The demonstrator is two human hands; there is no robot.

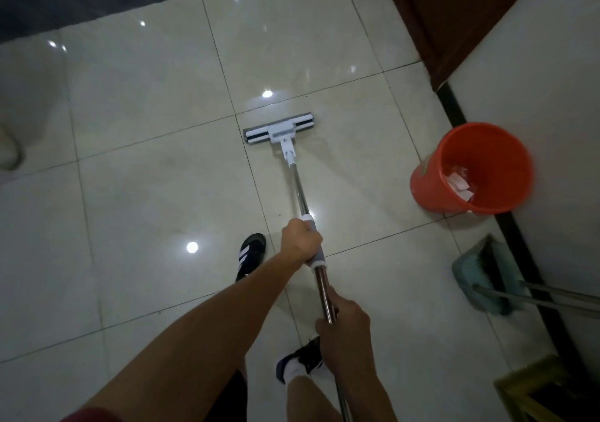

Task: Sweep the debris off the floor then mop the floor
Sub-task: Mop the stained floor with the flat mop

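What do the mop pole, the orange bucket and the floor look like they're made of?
The mop pole looks like polished metal: silvery and mirror-like, with a grey, probably foam or rubber, grip under the left hand. The orange bucket looks like moulded plastic, uniformly coloured and slightly glossy. The floor appears to be glazed ceramic tile: pale squares, dark grout lines, sharp lamp reflections.

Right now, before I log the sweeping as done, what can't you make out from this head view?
- Orange bucket: pale scraps inside, too blurred to identify; its wall hides the bottom.
- Dustpan: dim and cut off by the right edge, so its contents are unclear.
- Mop: pad underside faces the floor, hidden.
- Pole top runs off the bottom edge below the right hand.
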